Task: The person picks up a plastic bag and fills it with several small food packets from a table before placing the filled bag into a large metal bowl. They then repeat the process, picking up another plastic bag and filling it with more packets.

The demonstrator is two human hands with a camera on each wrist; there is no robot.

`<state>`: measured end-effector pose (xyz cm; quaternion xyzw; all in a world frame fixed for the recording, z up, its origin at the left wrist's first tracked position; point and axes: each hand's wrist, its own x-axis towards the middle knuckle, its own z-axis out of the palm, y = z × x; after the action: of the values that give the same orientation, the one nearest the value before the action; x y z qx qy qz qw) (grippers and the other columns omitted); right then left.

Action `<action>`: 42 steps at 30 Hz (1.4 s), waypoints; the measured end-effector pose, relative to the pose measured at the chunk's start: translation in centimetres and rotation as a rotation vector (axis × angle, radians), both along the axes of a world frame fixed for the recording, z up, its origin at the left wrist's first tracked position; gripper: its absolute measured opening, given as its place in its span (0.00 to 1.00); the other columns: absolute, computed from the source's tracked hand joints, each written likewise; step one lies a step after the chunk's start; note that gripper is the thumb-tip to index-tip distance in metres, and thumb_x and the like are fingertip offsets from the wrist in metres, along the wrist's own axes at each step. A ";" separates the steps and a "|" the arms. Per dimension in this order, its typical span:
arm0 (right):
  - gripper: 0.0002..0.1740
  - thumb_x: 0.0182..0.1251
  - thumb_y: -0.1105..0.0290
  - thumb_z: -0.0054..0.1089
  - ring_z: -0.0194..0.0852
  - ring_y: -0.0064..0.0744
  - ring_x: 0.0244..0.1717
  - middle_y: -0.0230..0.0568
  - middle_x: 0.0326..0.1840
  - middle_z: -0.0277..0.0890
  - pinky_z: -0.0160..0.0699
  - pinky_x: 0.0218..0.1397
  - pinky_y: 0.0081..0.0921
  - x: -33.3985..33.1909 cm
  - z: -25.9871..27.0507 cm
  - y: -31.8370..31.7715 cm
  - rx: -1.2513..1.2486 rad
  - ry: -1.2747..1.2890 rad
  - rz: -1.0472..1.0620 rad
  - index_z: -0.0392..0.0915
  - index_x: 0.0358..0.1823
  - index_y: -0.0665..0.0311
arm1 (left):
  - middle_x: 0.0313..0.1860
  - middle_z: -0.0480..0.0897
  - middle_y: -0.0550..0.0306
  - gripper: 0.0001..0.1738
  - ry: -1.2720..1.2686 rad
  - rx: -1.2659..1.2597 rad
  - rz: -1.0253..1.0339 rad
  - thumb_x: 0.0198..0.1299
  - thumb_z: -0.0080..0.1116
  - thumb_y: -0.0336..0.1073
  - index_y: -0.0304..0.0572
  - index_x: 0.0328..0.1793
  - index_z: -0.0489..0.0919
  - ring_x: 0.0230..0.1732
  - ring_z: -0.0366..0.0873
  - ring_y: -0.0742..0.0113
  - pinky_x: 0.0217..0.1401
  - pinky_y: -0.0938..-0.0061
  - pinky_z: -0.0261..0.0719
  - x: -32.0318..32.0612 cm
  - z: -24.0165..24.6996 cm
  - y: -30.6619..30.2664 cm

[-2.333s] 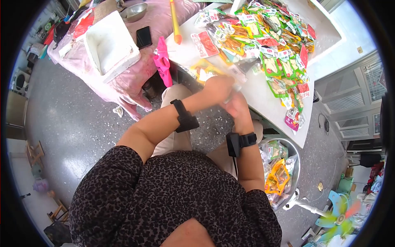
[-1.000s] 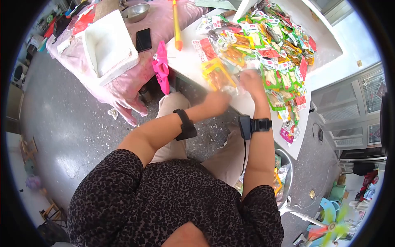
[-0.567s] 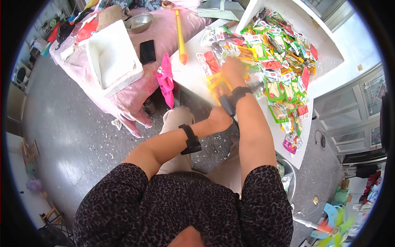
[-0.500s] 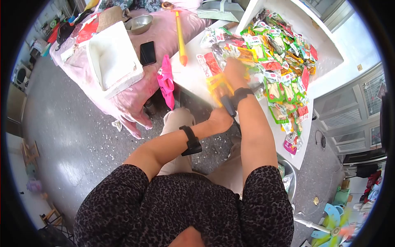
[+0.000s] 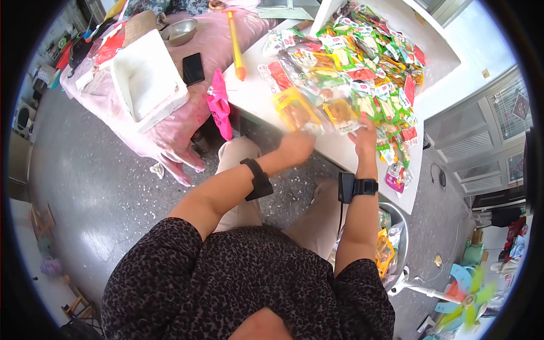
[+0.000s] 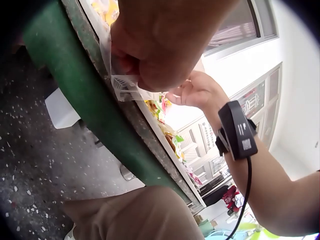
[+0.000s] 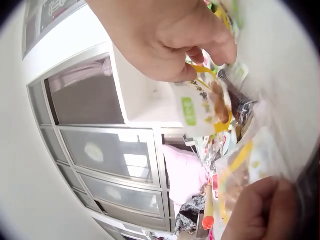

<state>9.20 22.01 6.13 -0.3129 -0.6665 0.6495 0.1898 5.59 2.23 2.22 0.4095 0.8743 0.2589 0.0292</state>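
Observation:
My left hand (image 5: 297, 146) grips the near end of a clear plastic pouch with a yellow-bordered front (image 5: 296, 109), over the white table's edge. In the left wrist view the clear end of the pouch (image 6: 122, 82) sticks out below the curled fingers. My right hand (image 5: 364, 134) is to the right, palm partly turned up, fingers apart from the thumb. A smaller yellow-edged snack packet (image 5: 340, 111) is right at its fingertips. In the right wrist view this packet (image 7: 207, 107) extends from the thumb and fingers, its white label showing.
A heap of snack packets (image 5: 377, 68) covers the table's right side, beside a white foam box wall (image 5: 442, 54). A red-and-white packet (image 5: 273, 76) and yellow stick (image 5: 236, 51) lie left. A metal tub (image 5: 401, 249) of packets and a fan (image 5: 467, 300) stand right.
My right hand has drawn back from the heap toward the lower right, and the smaller yellow-edged packet now shows beside it. My left hand stays near the table edge with the pouch.

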 end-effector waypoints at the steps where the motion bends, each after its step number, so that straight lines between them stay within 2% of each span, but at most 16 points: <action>1: 0.15 0.51 0.78 0.42 0.70 0.37 0.41 0.42 0.45 0.68 0.68 0.41 0.35 1.0 -1.3 0.4 -0.230 0.126 -0.019 0.65 0.43 0.62 | 0.29 0.74 0.48 0.08 0.008 -0.008 -0.003 0.48 0.42 0.35 0.40 0.28 0.71 0.35 0.72 0.51 0.36 0.61 0.70 0.0 0.0 0.0; 2: 0.16 0.52 0.78 0.41 0.69 0.37 0.43 0.41 0.47 0.67 0.68 0.42 0.36 1.6 -2.8 1.0 -0.459 0.254 -0.037 0.64 0.44 0.62 | 0.29 0.74 0.47 0.08 0.015 -0.016 -0.005 0.48 0.42 0.35 0.40 0.28 0.71 0.35 0.72 0.51 0.37 0.61 0.70 0.0 0.0 0.1; 3: 0.16 0.58 0.77 0.38 0.67 0.39 0.46 0.44 0.49 0.65 0.67 0.47 0.40 1.7 -3.4 0.9 -0.554 0.408 0.100 0.58 0.49 0.65 | 0.30 0.74 0.47 0.08 0.014 -0.022 -0.007 0.48 0.42 0.35 0.40 0.29 0.71 0.36 0.72 0.50 0.37 0.60 0.70 0.1 0.2 0.1; 6: 0.14 0.60 0.74 0.37 0.67 0.41 0.48 0.47 0.49 0.63 0.67 0.49 0.40 2.5 -4.2 0.5 -0.960 0.562 0.044 0.58 0.49 0.67 | 0.30 0.74 0.47 0.09 0.018 -0.035 -0.005 0.48 0.41 0.35 0.40 0.29 0.71 0.36 0.72 0.50 0.37 0.60 0.70 0.2 0.5 0.2; 9: 0.14 0.61 0.75 0.38 0.68 0.42 0.46 0.49 0.49 0.63 0.70 0.46 0.39 1.9 -4.6 -0.6 -0.967 0.536 0.041 0.58 0.49 0.68 | 0.30 0.74 0.47 0.09 0.028 -0.026 -0.004 0.48 0.41 0.35 0.39 0.29 0.71 0.36 0.72 0.50 0.37 0.60 0.69 0.3 0.5 0.2; 12: 0.14 0.58 0.79 0.39 0.69 0.41 0.44 0.47 0.47 0.64 0.74 0.41 0.36 0.8 -5.3 -0.9 -0.681 0.465 -0.005 0.59 0.48 0.69 | 0.29 0.74 0.46 0.08 0.046 0.003 -0.008 0.48 0.41 0.35 0.39 0.29 0.70 0.35 0.71 0.49 0.36 0.59 0.69 0.3 0.4 0.3; 15: 0.15 0.56 0.81 0.39 0.70 0.41 0.43 0.46 0.45 0.65 0.76 0.38 0.36 0.5 -4.7 -0.9 -0.588 0.504 -0.085 0.60 0.47 0.69 | 0.28 0.73 0.46 0.08 0.086 0.063 0.000 0.48 0.42 0.35 0.39 0.28 0.69 0.33 0.71 0.49 0.34 0.59 0.69 0.6 0.8 0.3; 18: 0.16 0.55 0.83 0.39 0.71 0.41 0.41 0.46 0.45 0.66 0.76 0.36 0.36 2.4 -2.4 -1.6 -0.545 0.486 -0.176 0.60 0.47 0.69 | 0.27 0.73 0.47 0.08 0.096 0.091 0.027 0.48 0.42 0.35 0.40 0.28 0.69 0.32 0.71 0.49 0.33 0.59 0.69 0.8 1.1 0.3; 23: 0.14 0.54 0.82 0.41 0.73 0.38 0.38 0.43 0.39 0.70 0.76 0.35 0.34 8.0 -0.8 -2.1 -0.491 0.458 -0.149 0.65 0.44 0.67 | 0.25 0.73 0.47 0.07 0.102 0.124 0.041 0.49 0.43 0.35 0.40 0.27 0.69 0.30 0.72 0.50 0.31 0.59 0.69 0.9 1.6 0.0; 29: 0.12 0.55 0.81 0.41 0.72 0.38 0.38 0.44 0.38 0.70 0.76 0.38 0.35 12.4 -2.4 -2.9 -0.627 0.465 0.032 0.65 0.43 0.68 | 0.26 0.74 0.49 0.07 0.076 0.158 0.049 0.48 0.43 0.35 0.42 0.29 0.71 0.31 0.73 0.52 0.31 0.62 0.70 1.3 2.9 0.5; 34: 0.11 0.56 0.79 0.42 0.73 0.37 0.35 0.44 0.37 0.70 0.76 0.33 0.34 11.8 -3.2 -4.7 -0.722 0.412 0.084 0.66 0.42 0.67 | 0.27 0.73 0.46 0.08 0.032 0.247 0.048 0.51 0.42 0.36 0.40 0.28 0.69 0.31 0.72 0.48 0.32 0.60 0.68 1.8 3.1 0.9; 35: 0.11 0.56 0.78 0.42 0.73 0.37 0.33 0.44 0.37 0.71 0.76 0.30 0.32 11.6 -2.8 -5.1 -0.734 0.384 0.025 0.66 0.42 0.66 | 0.27 0.73 0.46 0.08 0.028 0.242 0.054 0.51 0.42 0.36 0.40 0.28 0.69 0.32 0.72 0.48 0.32 0.60 0.68 1.9 3.3 0.9; 42: 0.14 0.57 0.78 0.41 0.73 0.37 0.35 0.44 0.38 0.70 0.77 0.30 0.31 11.6 -4.0 -4.4 -0.755 0.328 0.198 0.63 0.46 0.66 | 0.26 0.73 0.48 0.08 0.005 0.221 0.078 0.50 0.42 0.37 0.41 0.28 0.68 0.31 0.72 0.50 0.32 0.60 0.68 2.0 3.5 0.9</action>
<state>20.79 17.66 2.18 -0.1874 -0.3696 0.9044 0.1021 7.58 3.09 5.75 0.3766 0.8557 0.3537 -0.0283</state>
